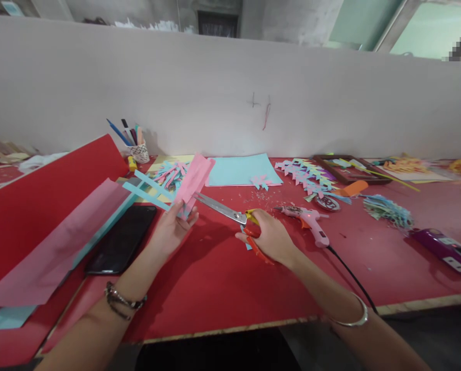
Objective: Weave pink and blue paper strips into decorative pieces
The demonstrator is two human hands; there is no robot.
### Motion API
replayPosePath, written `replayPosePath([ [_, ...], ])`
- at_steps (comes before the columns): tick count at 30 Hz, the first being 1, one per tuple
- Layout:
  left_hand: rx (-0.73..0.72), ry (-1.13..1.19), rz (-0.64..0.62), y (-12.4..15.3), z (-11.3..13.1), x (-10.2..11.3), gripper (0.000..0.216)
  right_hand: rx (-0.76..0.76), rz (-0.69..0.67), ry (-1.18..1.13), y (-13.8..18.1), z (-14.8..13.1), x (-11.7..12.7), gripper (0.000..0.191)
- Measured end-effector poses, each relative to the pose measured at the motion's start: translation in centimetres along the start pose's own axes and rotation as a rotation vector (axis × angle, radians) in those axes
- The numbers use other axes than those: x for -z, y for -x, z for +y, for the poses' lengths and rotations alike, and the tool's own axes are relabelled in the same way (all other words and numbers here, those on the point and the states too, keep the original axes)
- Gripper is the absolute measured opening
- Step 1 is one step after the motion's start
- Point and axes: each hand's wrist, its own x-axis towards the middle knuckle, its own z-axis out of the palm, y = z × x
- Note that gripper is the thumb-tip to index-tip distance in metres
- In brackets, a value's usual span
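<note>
My left hand [176,224] grips a folded piece of pink paper [194,178], held up at a tilt above the red table. Light blue paper strips [147,189] stick out to the left behind that hand. My right hand [271,234] is wrapped round the red and yellow handles of a pair of scissors [222,208]. The blades point left, and their tips meet the lower right edge of the pink paper; whether they are cutting into it I cannot tell. Under the scissors handles lies a small light blue scrap [248,246].
A black phone [122,239] and long pink sheets [68,242] lie at left. Behind are a pen cup [138,152], cut strips [170,174] and light blue sheets [238,170]. A pink glue gun [307,221] with a black cord and a purple power strip [444,250] are at right.
</note>
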Motion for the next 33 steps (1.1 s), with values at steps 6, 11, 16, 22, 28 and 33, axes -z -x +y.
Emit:
replayPosePath([
  [6,-0.064,-0.133,-0.096,-0.3,-0.5,0.3,0.018,0.017,-0.011,-0.001,0.1,0.0,-0.1,0.043],
  [11,-0.138,-0.152,-0.078,-0.8,-0.8,0.9,0.013,0.034,-0.024,0.023,0.0,-0.2,0.0,0.044],
  [16,-0.204,-0.143,-0.022,-1.0,-0.7,1.1,0.014,0.026,-0.046,0.029,-0.1,-0.1,-0.1,0.043],
  [22,-0.3,-0.275,-0.011,-0.4,-0.6,0.8,0.026,0.021,-0.068,0.046,0.0,-0.3,0.0,0.039],
  [28,-0.437,-0.329,-0.08,-0.5,-1.0,1.1,0.024,0.034,-0.031,0.052,0.0,-0.3,-0.1,0.041],
  [33,-0.418,-0.28,-0.029,-0.5,-1.1,0.9,0.021,0.029,0.0,0.049,0.0,-0.2,-0.2,0.04],
])
